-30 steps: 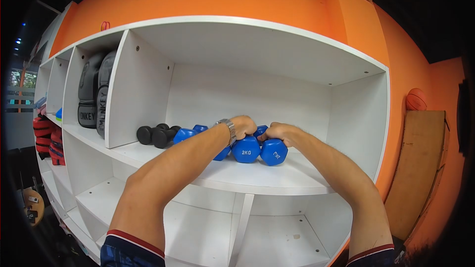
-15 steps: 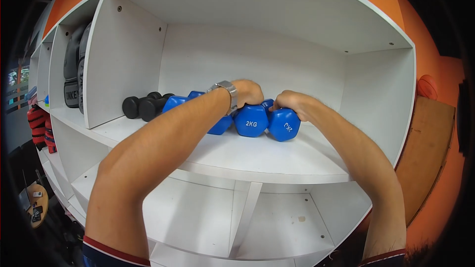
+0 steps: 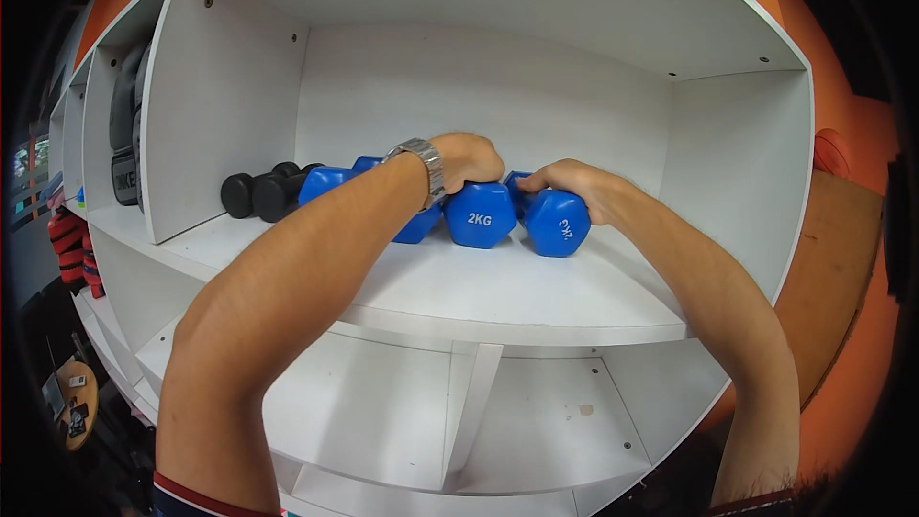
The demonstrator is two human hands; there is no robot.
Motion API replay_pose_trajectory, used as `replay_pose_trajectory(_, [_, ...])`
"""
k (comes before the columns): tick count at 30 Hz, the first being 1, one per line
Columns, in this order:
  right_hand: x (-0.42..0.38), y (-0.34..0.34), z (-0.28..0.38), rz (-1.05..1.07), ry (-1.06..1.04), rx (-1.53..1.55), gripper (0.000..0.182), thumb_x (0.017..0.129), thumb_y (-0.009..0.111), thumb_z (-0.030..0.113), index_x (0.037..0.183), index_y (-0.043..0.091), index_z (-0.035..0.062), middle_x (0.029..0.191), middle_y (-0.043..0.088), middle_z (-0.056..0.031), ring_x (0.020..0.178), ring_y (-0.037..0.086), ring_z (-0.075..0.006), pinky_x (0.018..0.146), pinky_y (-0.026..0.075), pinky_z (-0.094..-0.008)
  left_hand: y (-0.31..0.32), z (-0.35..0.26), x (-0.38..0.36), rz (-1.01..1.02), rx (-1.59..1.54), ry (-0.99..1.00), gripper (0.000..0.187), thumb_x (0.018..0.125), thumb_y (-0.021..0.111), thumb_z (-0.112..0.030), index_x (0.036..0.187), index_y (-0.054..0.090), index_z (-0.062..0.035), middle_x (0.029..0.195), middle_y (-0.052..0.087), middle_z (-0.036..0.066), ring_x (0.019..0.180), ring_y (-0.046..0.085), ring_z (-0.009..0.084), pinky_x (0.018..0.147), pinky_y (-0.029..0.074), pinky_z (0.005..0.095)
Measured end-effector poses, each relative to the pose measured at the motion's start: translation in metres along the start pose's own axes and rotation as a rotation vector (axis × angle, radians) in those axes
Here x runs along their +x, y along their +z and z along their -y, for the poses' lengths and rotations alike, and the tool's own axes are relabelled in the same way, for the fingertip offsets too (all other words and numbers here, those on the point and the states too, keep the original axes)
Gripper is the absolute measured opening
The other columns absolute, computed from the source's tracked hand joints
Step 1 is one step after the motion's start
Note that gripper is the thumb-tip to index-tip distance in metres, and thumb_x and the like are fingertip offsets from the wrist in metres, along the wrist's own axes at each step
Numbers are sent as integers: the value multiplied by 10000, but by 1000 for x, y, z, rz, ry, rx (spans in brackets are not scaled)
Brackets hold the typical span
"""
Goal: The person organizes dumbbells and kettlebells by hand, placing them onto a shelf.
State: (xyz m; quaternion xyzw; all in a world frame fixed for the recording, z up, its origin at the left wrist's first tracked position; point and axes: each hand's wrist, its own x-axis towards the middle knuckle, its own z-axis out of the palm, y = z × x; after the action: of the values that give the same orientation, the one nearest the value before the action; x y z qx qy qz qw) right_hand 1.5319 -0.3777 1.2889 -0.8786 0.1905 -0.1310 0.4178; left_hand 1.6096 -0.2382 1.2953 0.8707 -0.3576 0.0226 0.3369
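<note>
On the white shelf (image 3: 517, 302), a blue 2KG dumbbell (image 3: 481, 216) points its hexagonal end at me. My left hand (image 3: 466, 161), with a metal watch at the wrist, is closed over the part behind that end; its fingertips are hidden. Just to the right, my right hand (image 3: 572, 180) wraps its fingers round the handle of another blue 2KG dumbbell (image 3: 557, 224), which is turned at a slight angle. A narrow gap parts the two front ends. More blue dumbbells (image 3: 327, 184) lie partly hidden behind my left forearm.
Black dumbbells (image 3: 278, 197) lie at the shelf's left, beside an upright divider (image 3: 225, 105). Dark grey pads (image 3: 125, 134) stand in the compartment beyond. Red and black gear (image 3: 67, 244) is at the far left. A brown board (image 3: 831, 278) leans on the orange wall at right.
The right-hand dumbbell has turned and shifted slightly, opening a gap from the left one. My right hand reaches further round it. The whole view has tilted a little.
</note>
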Motion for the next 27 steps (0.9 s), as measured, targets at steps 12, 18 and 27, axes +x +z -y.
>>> replay_pose_trajectory(12, [17, -11, -3, -12, -110, -353, 387, 902, 568, 216, 1265, 594, 84, 1328, 531, -205, 1197, 546, -311, 931, 497, -388, 3, 3, 2, -79, 49, 42, 353, 809, 628, -184, 1071, 672, 49, 1111, 634, 302, 1020, 662, 366, 843, 540, 371])
replay_pose_trajectory(18, [-1, -17, 9, -225, -239, -643, 326, 884, 630, 284, 1136, 654, 76, 1120, 649, -180, 932, 669, -276, 649, 572, -366, 7, -3, 0, -310, 307, 211, 306, 787, 603, -154, 998, 682, 53, 983, 673, 268, 880, 686, 345, 741, 540, 371])
replay_pose_trajectory(27, [-99, -15, -25, -675, -890, -579, 397, 890, 593, 449, 1106, 652, 121, 902, 666, -83, 804, 647, -139, 628, 488, -253, -11, 21, -82, -415, 333, 683, 324, 803, 558, -149, 1056, 661, 25, 812, 671, 162, 763, 649, 347, 713, 543, 364])
